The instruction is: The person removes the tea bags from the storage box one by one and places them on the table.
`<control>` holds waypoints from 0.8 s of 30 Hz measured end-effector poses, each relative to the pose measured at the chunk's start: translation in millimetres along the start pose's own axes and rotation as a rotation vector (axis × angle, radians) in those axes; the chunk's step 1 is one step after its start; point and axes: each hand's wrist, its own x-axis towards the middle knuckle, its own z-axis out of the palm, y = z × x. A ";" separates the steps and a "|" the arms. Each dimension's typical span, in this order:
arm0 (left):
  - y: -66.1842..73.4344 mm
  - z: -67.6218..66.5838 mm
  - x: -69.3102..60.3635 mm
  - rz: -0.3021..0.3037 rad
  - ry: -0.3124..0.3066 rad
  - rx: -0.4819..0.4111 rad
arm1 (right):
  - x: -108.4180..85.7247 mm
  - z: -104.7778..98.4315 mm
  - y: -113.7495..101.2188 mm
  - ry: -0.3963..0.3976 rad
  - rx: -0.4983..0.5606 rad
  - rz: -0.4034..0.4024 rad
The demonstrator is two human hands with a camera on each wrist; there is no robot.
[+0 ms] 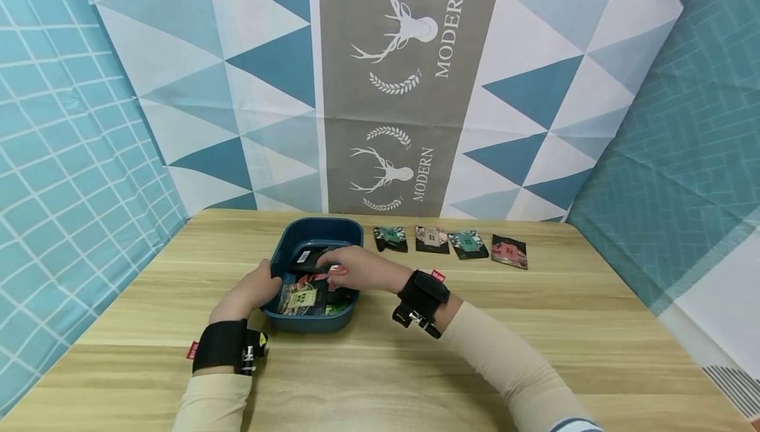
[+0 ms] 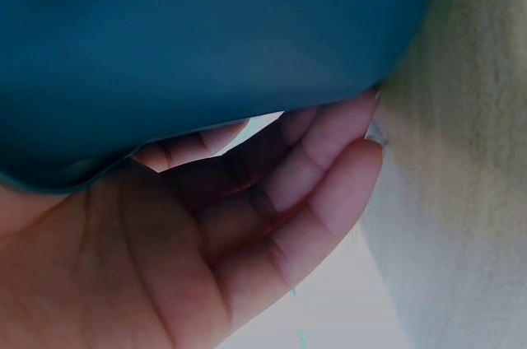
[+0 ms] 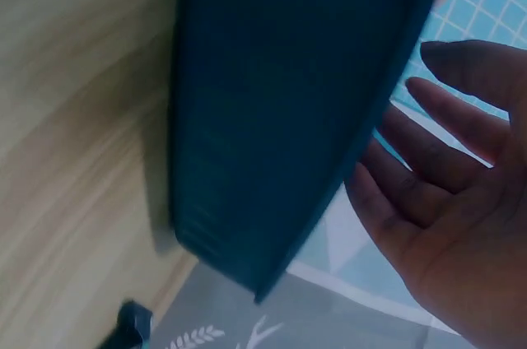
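A dark blue plastic basin (image 1: 282,316) stands on the table, holding several small flat packets, among them a yellow-labelled packet (image 1: 303,298) and a black packet with a barcode (image 1: 305,258). My left hand (image 1: 256,287) grips the basin's left rim; in the left wrist view its fingers (image 2: 321,193) lie along the outer wall and the thumb is mostly hidden. Over the right rim reaches my right hand (image 1: 365,268), its fingertips above a pink-labelled packet (image 1: 336,275). The right wrist view shows its fingers (image 3: 420,168) loosely bent and apart, with no packet visible among them.
Behind and right of the basin lie a green-labelled packet (image 1: 390,237), a beige-labelled packet (image 1: 432,239), another green-labelled packet (image 1: 468,244) and a red-labelled packet (image 1: 509,250) in a row. A patterned cloth (image 1: 267,89) hangs at the table's back edge.
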 end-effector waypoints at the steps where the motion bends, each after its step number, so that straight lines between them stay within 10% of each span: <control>1: -0.1 0.4 -0.4 0.002 0.001 -0.003 | 2.5 2.5 0.0 -0.009 0.008 -0.002; 24: -1.7 -0.6 1.1 -0.024 -0.011 -0.012 | 29.7 32.3 -13.2 -0.136 -0.341 0.069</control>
